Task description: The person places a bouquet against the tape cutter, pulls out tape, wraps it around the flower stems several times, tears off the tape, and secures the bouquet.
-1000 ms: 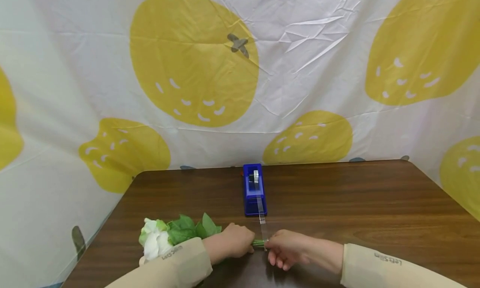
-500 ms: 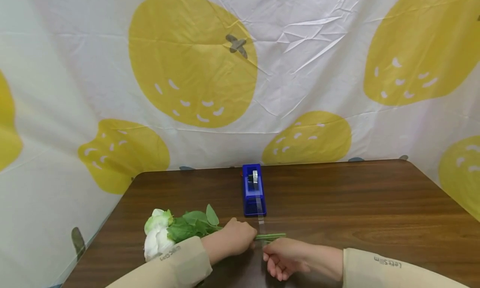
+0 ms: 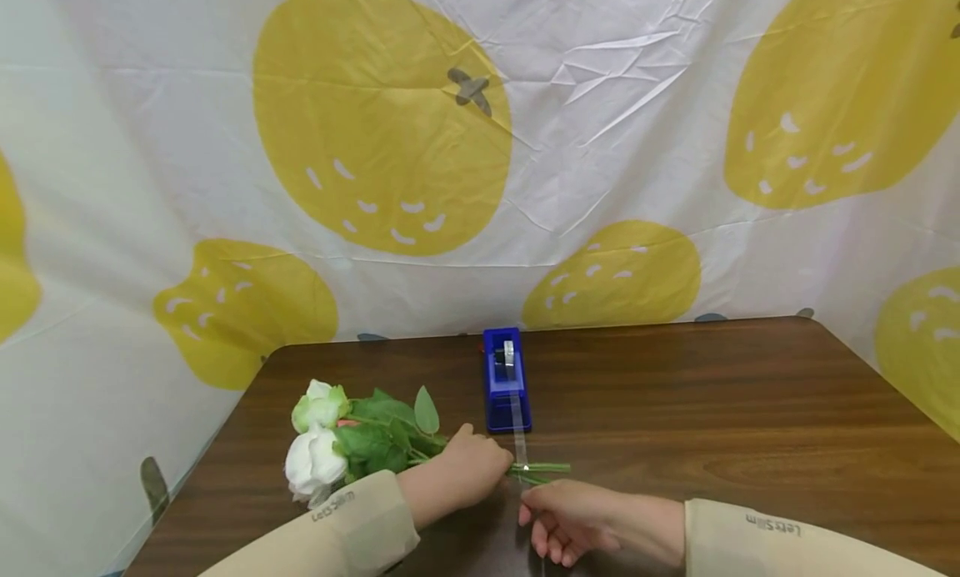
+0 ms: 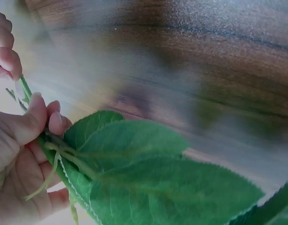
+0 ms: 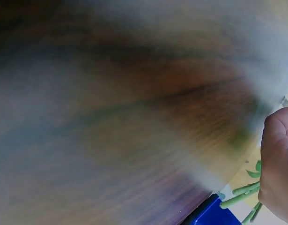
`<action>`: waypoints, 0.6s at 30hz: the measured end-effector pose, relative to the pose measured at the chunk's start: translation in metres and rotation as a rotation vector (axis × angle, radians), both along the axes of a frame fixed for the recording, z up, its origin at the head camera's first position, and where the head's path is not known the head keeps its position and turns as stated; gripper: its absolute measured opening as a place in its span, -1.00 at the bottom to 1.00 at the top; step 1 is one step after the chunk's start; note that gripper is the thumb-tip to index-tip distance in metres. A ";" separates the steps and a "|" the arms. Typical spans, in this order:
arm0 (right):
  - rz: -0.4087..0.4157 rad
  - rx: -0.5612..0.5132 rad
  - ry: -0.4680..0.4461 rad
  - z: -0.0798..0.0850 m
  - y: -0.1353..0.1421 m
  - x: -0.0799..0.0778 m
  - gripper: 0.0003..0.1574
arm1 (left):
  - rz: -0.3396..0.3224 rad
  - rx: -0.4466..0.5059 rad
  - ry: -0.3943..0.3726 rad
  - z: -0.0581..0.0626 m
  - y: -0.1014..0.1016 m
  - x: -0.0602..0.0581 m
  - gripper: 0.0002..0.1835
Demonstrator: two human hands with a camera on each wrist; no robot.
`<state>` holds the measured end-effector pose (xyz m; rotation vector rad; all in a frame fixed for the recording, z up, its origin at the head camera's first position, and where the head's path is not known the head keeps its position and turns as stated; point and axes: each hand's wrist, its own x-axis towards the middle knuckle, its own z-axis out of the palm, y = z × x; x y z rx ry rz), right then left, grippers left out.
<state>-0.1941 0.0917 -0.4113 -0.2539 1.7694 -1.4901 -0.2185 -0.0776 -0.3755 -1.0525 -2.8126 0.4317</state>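
Note:
My left hand (image 3: pixel 474 469) grips the green stems (image 3: pixel 553 468) of a flower bunch lying to the left. White blooms (image 3: pixel 313 462) and green leaves (image 3: pixel 378 444) spread from it, and the stem ends poke out past the fingers. In the left wrist view, thumb and fingers pinch the stems (image 4: pixel 25 89) beside large leaves (image 4: pixel 153 168). A clear tape strip (image 3: pixel 518 427) runs from the blue tape dispenser (image 3: pixel 492 406) toward me, crossing the stems. My right hand (image 3: pixel 567 517) pinches its near end, other fingers loosely curled. The right wrist view catches only part of that hand (image 5: pixel 278 164).
The brown wooden table (image 3: pixel 712 393) carries the dispenser near its far edge. Behind it hangs a white cloth (image 3: pixel 450 298) printed with yellow fruit. Most of the right wrist view is blurred tabletop.
The flower heads have swung away from me, and the stem ends now show to the right of my left hand. My right hand has shifted slightly nearer and left, still holding the tape.

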 end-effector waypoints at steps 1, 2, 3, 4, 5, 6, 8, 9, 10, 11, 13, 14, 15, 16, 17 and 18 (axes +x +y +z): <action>-0.003 0.002 0.002 0.000 0.000 0.000 -0.74 | -0.006 -0.007 0.016 0.000 0.000 0.000 -0.93; -0.007 0.006 0.003 0.000 0.000 0.000 -0.74 | -0.015 -0.017 0.036 -0.001 0.000 0.001 -0.96; -0.011 0.011 0.005 0.000 0.000 0.001 -0.74 | -0.022 -0.027 0.058 -0.001 0.000 0.002 -0.97; -0.017 0.015 0.008 -0.001 -0.001 0.001 -0.73 | -0.029 -0.039 0.080 -0.001 0.000 0.002 -0.98; -0.023 0.019 0.008 -0.001 -0.001 0.001 -0.74 | -0.036 -0.050 0.098 -0.001 0.001 0.003 -0.97; -0.031 0.024 0.007 -0.001 -0.002 0.001 -0.74 | -0.041 -0.059 0.112 -0.001 0.001 0.003 -0.96; -0.048 0.031 0.007 -0.001 -0.003 0.001 -0.75 | -0.047 -0.076 0.127 -0.001 0.002 0.004 -0.96; -0.057 0.032 0.003 -0.001 -0.004 0.001 -0.76 | -0.046 -0.082 0.124 0.000 0.002 0.004 -0.97; -0.065 0.033 -0.003 -0.001 -0.004 0.000 -0.77 | -0.045 -0.088 0.124 0.001 0.003 0.004 -0.97; -0.073 0.034 -0.011 0.000 -0.005 0.000 -0.78 | -0.044 -0.093 0.124 0.001 0.003 0.003 -0.97; -0.083 0.033 -0.025 0.000 -0.006 0.001 -0.80 | -0.040 -0.103 0.124 0.002 0.003 0.003 -0.96; -0.087 0.030 -0.036 0.000 -0.007 0.001 -0.81 | -0.040 -0.105 0.127 0.002 0.003 0.003 -0.96; -0.093 0.026 -0.052 0.000 -0.008 0.000 -0.82 | -0.043 -0.108 0.130 0.003 0.003 0.003 -0.96; -0.101 0.020 -0.065 0.000 -0.008 0.000 -0.82 | -0.049 -0.104 0.135 0.003 0.003 0.003 -0.96; -0.111 0.011 -0.074 -0.001 -0.009 0.000 -0.81 | -0.054 -0.103 0.139 0.003 0.003 0.004 -0.96; -0.126 -0.001 -0.081 -0.002 -0.010 0.000 -0.80 | -0.061 -0.100 0.145 0.003 0.003 0.004 -0.97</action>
